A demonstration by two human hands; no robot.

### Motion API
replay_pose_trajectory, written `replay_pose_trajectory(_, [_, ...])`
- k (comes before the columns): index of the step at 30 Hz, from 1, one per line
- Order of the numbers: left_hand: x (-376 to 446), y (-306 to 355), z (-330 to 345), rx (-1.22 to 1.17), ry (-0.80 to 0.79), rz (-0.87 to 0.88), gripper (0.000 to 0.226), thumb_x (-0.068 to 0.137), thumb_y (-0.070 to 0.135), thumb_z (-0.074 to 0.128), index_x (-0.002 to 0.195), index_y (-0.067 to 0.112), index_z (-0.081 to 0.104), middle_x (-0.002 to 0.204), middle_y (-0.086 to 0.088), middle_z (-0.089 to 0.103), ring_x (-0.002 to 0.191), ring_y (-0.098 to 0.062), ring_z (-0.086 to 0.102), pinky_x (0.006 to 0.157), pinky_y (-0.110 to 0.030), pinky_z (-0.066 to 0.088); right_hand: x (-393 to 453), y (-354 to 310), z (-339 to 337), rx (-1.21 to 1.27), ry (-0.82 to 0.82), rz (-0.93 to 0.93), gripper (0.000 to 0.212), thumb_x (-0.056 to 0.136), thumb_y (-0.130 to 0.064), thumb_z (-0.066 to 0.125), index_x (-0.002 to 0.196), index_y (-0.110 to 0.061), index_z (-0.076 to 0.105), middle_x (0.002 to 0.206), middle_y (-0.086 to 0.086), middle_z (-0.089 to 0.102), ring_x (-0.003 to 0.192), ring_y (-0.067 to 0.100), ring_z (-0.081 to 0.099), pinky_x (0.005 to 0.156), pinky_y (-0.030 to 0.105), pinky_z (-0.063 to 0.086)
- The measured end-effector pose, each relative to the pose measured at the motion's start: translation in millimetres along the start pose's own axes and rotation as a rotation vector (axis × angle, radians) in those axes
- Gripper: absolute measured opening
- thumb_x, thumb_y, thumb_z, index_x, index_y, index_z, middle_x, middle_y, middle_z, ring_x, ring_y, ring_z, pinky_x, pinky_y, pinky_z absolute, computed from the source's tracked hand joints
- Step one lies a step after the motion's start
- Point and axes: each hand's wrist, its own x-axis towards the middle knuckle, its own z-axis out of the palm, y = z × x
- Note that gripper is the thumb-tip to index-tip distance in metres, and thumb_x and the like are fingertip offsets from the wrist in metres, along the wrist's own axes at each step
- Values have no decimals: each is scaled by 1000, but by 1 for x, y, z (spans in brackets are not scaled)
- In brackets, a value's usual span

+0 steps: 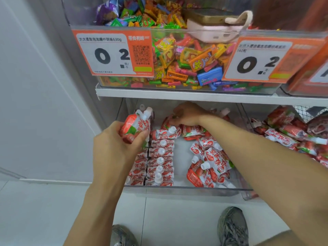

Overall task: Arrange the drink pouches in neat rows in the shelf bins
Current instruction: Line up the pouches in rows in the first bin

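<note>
Red-and-white capped drink pouches stand in rows between the hands; left hand grips a bunch, right hand pinches one pouch farther back

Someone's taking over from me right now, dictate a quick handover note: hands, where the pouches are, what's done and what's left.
Left hand: grips a small bunch of red-and-white spouted drink pouches over the left of the clear plastic shelf bin.
Right hand: reaches to the back of the bin, fingers curled on a single pouch.
Done: two upright rows of pouches, caps up, along the left side.
Left: the loose heap of pouches on the bin's right, the ones in hand, and the jumbled pouches in the neighbouring bin.
</note>
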Motion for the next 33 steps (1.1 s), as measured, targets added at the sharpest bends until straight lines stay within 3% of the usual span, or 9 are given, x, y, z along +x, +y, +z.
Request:
replay_pose_trajectory(3, [0,-2,1,7,-16,-12,37,71,53,76,86,22,63,66,11,59,58,4,53,48,-13,33,8,7,12,47,40,26,64,66,-42,89,121,-16,70,124,3,67,111,23,63,89,28,51])
replay_pose_trajectory(8, [3,-4,3,14,-26,-6,36,72,52,76,85,22,62,63,11,57,54,4,50,47,-12,29,4,12,3,363,85,4,53,68,-16,90,117,-16,69,105,-2,69,104,12,65,72,10,44])
replay_pose_trajectory(13, [3,-2,1,-19,-29,-19,33,72,53,76,81,28,56,62,18,54,55,3,53,47,-11,31,-3,-3,-2,297,67,-148,34,82,-20,80,113,-26,70,109,-10,68,102,3,59,76,5,39])
replay_pose_trajectory(16, [3,-3,2,-24,-28,-21,32,72,52,75,82,27,58,64,15,58,57,2,55,48,-11,34,-4,-14,-2,299,-85,-231,23,91,-28,71,114,-26,72,107,-11,72,90,1,64,77,11,47])
replay_pose_trajectory(20, [3,-4,1,-52,-24,-26,31,72,52,76,81,28,59,64,16,60,56,0,57,48,-14,40,-3,-5,1,376,-174,-204,48,89,-27,73,135,-24,58,136,-7,60,125,13,56,108,33,44])
replay_pose_trajectory(23, [4,-5,0,-53,-23,-23,32,72,53,75,80,27,60,63,15,60,56,-1,57,48,-14,40,-3,-2,8,372,-223,-169,46,95,-33,65,138,-18,57,138,-2,59,123,16,56,107,33,44])
replay_pose_trajectory(27, [3,-6,0,-54,-31,-27,32,72,54,75,82,28,59,65,18,59,58,1,57,52,-17,46,-5,-9,8,368,-249,-138,47,97,-43,59,140,-23,55,134,-4,60,120,17,58,99,37,52])
replay_pose_trajectory(30, [3,-7,0,-49,-30,-23,32,72,54,75,82,29,58,64,20,57,58,2,57,51,-15,45,-8,-14,-1,291,-229,-152,43,99,-47,53,135,-25,59,137,-6,59,122,16,56,108,35,42])
replay_pose_trajectory(33, [4,-7,0,-48,-35,-21,31,72,53,75,82,30,57,64,21,56,58,3,56,51,-12,42,-8,-24,-1,234,-347,-117,49,100,-53,44,137,-24,56,140,-6,56,124,16,55,110,34,41])
